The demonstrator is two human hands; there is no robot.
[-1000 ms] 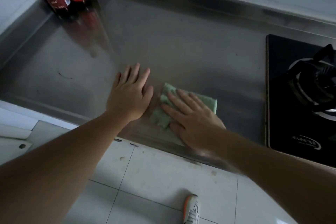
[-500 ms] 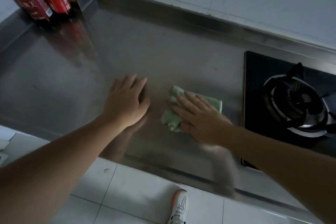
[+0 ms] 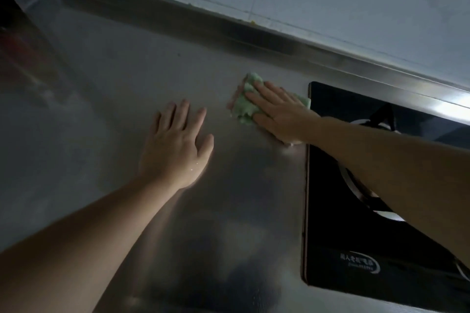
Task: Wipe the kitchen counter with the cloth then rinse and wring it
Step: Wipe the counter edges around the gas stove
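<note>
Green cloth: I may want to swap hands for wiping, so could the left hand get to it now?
Probably yes. The left hand lies flat on the steel counter beside the green cloth, bare steel between; only the right hand covers it.

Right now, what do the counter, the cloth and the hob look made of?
Counter: likely stainless steel, brushed, with soft dull reflections of the arms. Cloth: soft fuzzy fabric, perhaps microfibre, pale green and rumpled under the right hand. Hob: glossy black panel, probably glass, smooth and mirror-like.
</note>
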